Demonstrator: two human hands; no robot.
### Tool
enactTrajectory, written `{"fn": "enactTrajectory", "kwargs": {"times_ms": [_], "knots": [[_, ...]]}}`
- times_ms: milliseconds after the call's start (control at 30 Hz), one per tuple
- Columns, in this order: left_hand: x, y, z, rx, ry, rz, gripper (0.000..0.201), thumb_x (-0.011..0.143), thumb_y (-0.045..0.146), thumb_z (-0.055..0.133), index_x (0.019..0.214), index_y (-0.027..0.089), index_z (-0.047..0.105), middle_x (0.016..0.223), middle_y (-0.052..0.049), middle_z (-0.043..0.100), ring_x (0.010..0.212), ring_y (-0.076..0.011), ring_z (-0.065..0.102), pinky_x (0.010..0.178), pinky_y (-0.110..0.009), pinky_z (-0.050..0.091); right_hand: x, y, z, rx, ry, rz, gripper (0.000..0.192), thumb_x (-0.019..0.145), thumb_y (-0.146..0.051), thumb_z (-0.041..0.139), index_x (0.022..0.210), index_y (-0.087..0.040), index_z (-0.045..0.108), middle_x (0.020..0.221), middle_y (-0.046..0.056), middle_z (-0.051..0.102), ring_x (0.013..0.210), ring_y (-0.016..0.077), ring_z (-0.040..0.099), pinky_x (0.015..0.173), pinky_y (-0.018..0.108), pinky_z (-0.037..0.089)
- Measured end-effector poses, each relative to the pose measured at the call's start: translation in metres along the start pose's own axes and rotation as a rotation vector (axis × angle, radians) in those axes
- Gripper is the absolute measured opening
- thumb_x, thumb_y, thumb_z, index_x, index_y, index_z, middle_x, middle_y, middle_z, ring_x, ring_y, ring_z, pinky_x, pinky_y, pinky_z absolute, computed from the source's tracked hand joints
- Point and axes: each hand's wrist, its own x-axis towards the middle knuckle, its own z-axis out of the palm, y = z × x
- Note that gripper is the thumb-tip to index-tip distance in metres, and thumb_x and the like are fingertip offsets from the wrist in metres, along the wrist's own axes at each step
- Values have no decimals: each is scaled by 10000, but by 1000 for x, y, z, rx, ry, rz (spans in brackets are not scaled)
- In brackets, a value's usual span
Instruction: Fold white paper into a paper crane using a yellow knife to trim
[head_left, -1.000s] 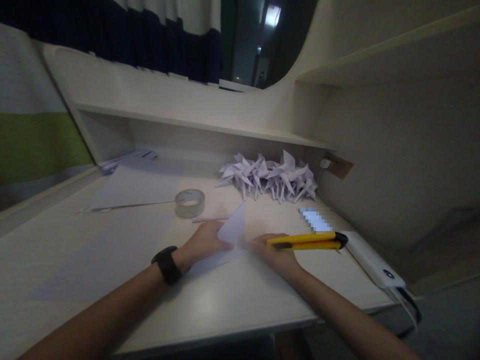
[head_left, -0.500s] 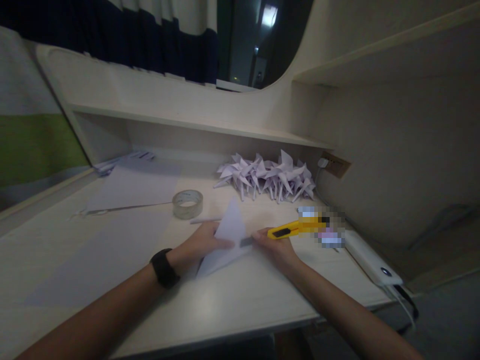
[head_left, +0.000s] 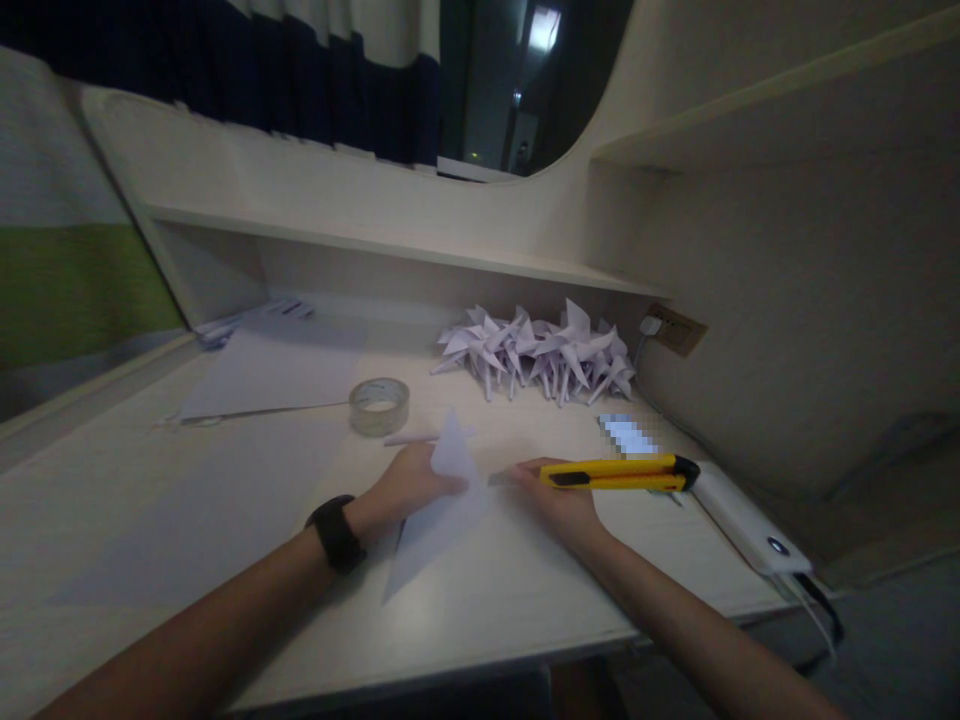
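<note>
Folded white paper (head_left: 442, 525), roughly triangular, is pinched in my left hand (head_left: 412, 487), the thumb lying across it. My right hand (head_left: 559, 500) grips a yellow utility knife (head_left: 615, 472). Its blade sticks out to the left past my fingertips, just right of the paper and apart from it. Behind my left hand lies a thin rolled paper stick (head_left: 409, 438), partly hidden by the hand and the paper. A roll of clear tape (head_left: 379, 406) rests flat beyond my left wrist.
Several white paper pinwheels (head_left: 536, 350) are heaped at the back. Paper sheets (head_left: 277, 365) lie at the left, with another large sheet (head_left: 217, 510) nearer. A pixelated phone-like object (head_left: 628, 434) and a white power strip (head_left: 750, 520) with cables are at the right, below a wall socket (head_left: 675, 330).
The paper has turned and its lower corner has swung down toward me. My right hand has moved slightly right, drawing the knife away from the paper and levelling it.
</note>
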Motion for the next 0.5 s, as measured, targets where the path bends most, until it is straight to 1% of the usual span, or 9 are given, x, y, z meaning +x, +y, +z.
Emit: {"fn": "enactTrajectory", "kwargs": {"times_ms": [67, 167, 233, 333, 500], "knots": [[1, -3, -1, 35, -12, 39, 210, 647, 274, 697, 764, 100, 677, 793, -91, 718, 686, -227, 642, 589, -295, 454, -4, -4, 1, -111, -70, -36, 291, 709, -456, 725, 713, -165, 724, 692, 72, 711, 627, 203, 644, 594, 319, 543], [2, -3, -2, 85, -36, 93, 197, 649, 253, 690, 779, 105, 692, 806, -82, 722, 701, -224, 638, 613, -288, 451, -9, -12, 2, -235, -181, -95, 266, 765, -423, 678, 725, -168, 740, 731, 92, 728, 668, 240, 673, 634, 362, 567], [2, -2, -2, 100, -45, 112, 196, 653, 246, 686, 792, 109, 700, 822, -82, 724, 716, -225, 639, 622, -285, 451, -11, -15, 3, -279, -194, -154, 264, 787, -413, 653, 712, -175, 738, 719, 86, 726, 662, 243, 676, 642, 373, 573], [2, -2, -1, 113, -33, 123, 214, 644, 239, 684, 816, 116, 714, 851, -82, 726, 740, -233, 641, 640, -292, 457, -10, -13, 3, -291, -199, -227, 260, 801, -423, 629, 708, -200, 726, 691, 53, 716, 646, 221, 666, 650, 358, 574], [2, -4, 2, 136, -17, 125, 217, 633, 241, 681, 816, 132, 725, 856, -67, 731, 743, -235, 644, 658, -301, 464, -9, -11, 5, -306, -191, -254, 265, 797, -419, 628, 662, -205, 706, 641, 36, 695, 611, 199, 648, 649, 332, 567]]}}
